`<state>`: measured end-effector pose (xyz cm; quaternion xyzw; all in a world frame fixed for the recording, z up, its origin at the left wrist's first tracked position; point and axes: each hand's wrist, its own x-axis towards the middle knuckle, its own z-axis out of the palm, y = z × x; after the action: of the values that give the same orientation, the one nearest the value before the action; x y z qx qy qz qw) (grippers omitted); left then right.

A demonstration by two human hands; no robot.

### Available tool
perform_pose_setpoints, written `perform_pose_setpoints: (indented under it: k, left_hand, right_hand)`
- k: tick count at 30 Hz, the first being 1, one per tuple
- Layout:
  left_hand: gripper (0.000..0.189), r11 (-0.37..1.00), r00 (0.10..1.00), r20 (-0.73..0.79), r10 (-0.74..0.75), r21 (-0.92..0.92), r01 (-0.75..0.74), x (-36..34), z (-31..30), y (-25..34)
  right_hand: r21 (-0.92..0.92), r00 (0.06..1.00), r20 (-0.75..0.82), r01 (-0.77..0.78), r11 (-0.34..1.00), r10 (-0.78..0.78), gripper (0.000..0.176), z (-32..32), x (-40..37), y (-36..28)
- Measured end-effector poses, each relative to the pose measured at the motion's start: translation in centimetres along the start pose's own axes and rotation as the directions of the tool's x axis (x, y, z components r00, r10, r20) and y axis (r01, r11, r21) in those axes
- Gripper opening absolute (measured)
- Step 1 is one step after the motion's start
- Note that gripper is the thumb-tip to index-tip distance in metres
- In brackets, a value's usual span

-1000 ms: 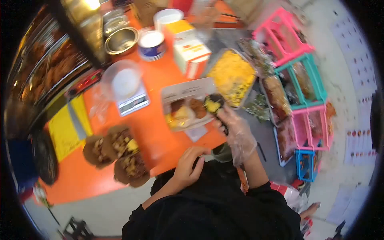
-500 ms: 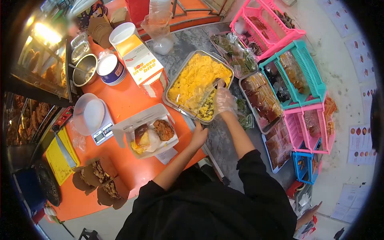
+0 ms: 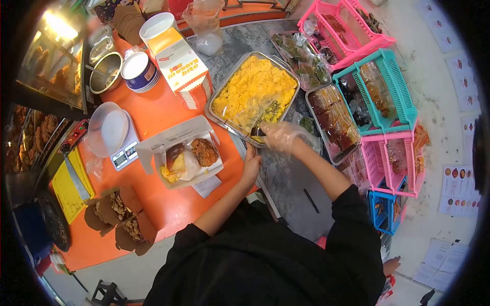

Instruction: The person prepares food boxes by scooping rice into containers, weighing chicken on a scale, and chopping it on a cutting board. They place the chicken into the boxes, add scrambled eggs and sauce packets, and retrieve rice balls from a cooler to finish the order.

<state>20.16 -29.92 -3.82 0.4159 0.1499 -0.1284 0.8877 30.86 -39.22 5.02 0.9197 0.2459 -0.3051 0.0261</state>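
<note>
A metal tray [image 3: 210,110] holds a heap of yellow scrambled egg [image 3: 255,86], with dark and green flecks showing at the near right. My right hand [image 3: 280,136], in a clear plastic glove, is closed round a dark utensil [image 3: 258,132] at the tray's near corner; the glove partly hides it. My bare left hand [image 3: 251,164] grips the tray's near edge from below, its fingertips at the rim. To the left, an open white box [image 3: 186,181] contains white rice [image 3: 192,167], a fried chicken piece [image 3: 205,152], some yellow egg and a small sauce packet [image 3: 173,152].
A digital scale [image 3: 125,153], a knife [image 3: 76,178] on a yellow board [image 3: 69,204] and brown boxes of meat [image 3: 130,227] occupy the orange table. Packet trays [image 3: 332,122] and coloured baskets [image 3: 375,92] line the right. A black pen [image 3: 311,201] lies on the grey counter; another person's hand [image 3: 391,265] shows lower right.
My right hand has moved down and towards me, from the tray's right side to its near corner. The left hand stays at the near edge. The pen has come into view.
</note>
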Motion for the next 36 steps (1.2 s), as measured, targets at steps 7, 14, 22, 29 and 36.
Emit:
perform_pose_setpoints:
  k: [7,14,22,29,36]
  left_hand:
    - [0.086,0.986,0.987,0.015,-0.163,-0.043,0.163,0.4,-1.2,-1.0]
    - [0.083,0.969,0.956,0.218,0.197,-0.189,-0.157,1.3,-3.2,-2.5]
    - [0.064,0.943,0.714,0.688,-0.133,0.310,-0.123,-18.5,-8.0,14.2]
    - [0.050,0.817,0.867,-0.032,0.496,0.354,-0.455,-35.2,-17.7,19.5]
    - [0.040,0.669,0.125,-0.701,0.702,0.590,-0.452,-40.8,-27.2,19.0]
  right_hand:
    - [-0.209,0.990,0.048,0.141,0.968,-0.134,0.047,-1.7,-0.1,-1.5]
    - [-0.338,0.948,0.274,0.251,0.907,-0.161,0.063,-4.3,1.8,0.1]
    - [0.040,0.994,0.104,-0.041,0.998,0.037,0.070,-3.9,3.4,7.6]
    - [0.270,0.975,-0.157,0.197,0.943,-0.159,0.050,-12.0,-6.4,-13.6]
    - [0.578,0.864,-0.154,0.472,0.666,-0.479,0.053,-7.9,-5.8,-43.1]
